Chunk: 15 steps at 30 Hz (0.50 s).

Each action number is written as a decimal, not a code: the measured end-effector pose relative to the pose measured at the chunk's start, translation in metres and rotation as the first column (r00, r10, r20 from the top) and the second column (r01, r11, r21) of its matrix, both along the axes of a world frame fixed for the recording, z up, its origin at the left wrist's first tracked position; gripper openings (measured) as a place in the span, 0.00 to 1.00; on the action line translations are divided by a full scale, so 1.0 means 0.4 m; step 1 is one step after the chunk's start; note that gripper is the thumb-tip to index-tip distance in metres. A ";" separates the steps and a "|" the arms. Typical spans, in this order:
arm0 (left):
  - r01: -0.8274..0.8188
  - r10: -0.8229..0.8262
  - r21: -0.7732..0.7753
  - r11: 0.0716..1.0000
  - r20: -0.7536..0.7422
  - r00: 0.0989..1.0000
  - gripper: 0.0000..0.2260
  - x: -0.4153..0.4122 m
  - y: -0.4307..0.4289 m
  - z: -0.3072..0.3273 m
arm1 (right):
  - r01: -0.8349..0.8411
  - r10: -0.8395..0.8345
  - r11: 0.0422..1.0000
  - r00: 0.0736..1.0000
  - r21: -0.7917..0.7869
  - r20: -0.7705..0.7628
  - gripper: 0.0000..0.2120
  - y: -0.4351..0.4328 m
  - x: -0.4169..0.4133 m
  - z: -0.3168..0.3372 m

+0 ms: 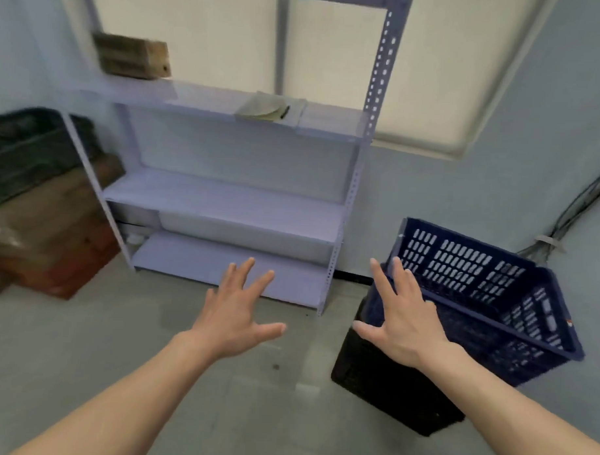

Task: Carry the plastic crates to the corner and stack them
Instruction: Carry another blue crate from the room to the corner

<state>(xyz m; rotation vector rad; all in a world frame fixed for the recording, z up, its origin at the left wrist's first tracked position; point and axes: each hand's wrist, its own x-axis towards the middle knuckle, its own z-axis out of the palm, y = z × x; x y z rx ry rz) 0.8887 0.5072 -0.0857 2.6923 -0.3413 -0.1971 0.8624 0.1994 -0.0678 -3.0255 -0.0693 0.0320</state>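
A blue slotted plastic crate [486, 295] sits on top of a black plastic crate [384, 390] on the floor in the right-hand corner by the wall. My right hand [404, 319] hovers over the blue crate's near left corner with its fingers spread and nothing in it. My left hand [236, 310] is stretched out over the floor in front of the shelf, fingers spread, holding nothing. More crates, a dark one [25, 153] over brown and red ones [62, 266], are stacked at the left.
A pale metal shelf rack [224, 204] stands against the wall ahead, with a wooden block [131, 56] and a flat folded item [265, 107] on an upper shelf. Cables [578, 209] run down the right wall. Grey floor [118, 340] lies between the stacks.
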 end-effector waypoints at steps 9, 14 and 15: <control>-0.347 0.346 0.018 0.938 0.017 0.938 0.46 -0.056 0.435 0.020 | -0.324 0.322 0.945 0.946 0.037 0.048 0.58 0.447 0.207 0.009; -0.519 0.519 0.040 0.854 0.013 0.855 0.47 -0.097 0.608 0.014 | -0.487 0.485 0.873 0.873 0.037 0.045 0.59 0.661 0.312 0.001; -0.551 0.551 0.047 0.833 0.014 0.834 0.48 -0.104 0.637 0.012 | -0.517 0.516 0.855 0.856 0.033 0.040 0.59 0.701 0.334 -0.003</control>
